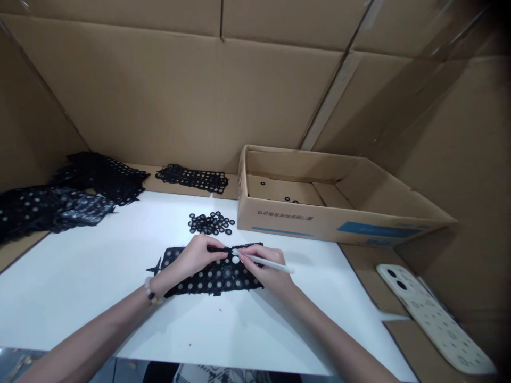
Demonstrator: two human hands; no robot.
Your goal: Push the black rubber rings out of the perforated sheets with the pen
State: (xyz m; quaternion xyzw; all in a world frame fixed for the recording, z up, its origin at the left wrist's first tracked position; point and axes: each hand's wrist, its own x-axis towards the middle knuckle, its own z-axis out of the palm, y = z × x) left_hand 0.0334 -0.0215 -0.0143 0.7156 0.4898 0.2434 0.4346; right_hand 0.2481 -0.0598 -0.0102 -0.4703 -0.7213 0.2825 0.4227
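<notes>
Currently: white table [80, 287] inside cardboard walls [159, 90] | black perforated sheet [215, 282] lies mid-table, under both hands | left hand [195, 258]: fingers pressed together on sheet | right hand [263, 271]: pinching white stylus [273, 263], tip at sheet

The right hand [265, 271] hides the middle of the white rod-shaped tool [277, 264].

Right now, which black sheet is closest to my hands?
The black perforated sheet on the white table, beneath your left hand and right hand; the others lie farther back, one on the cardboard ledge, others heaped left.
</notes>
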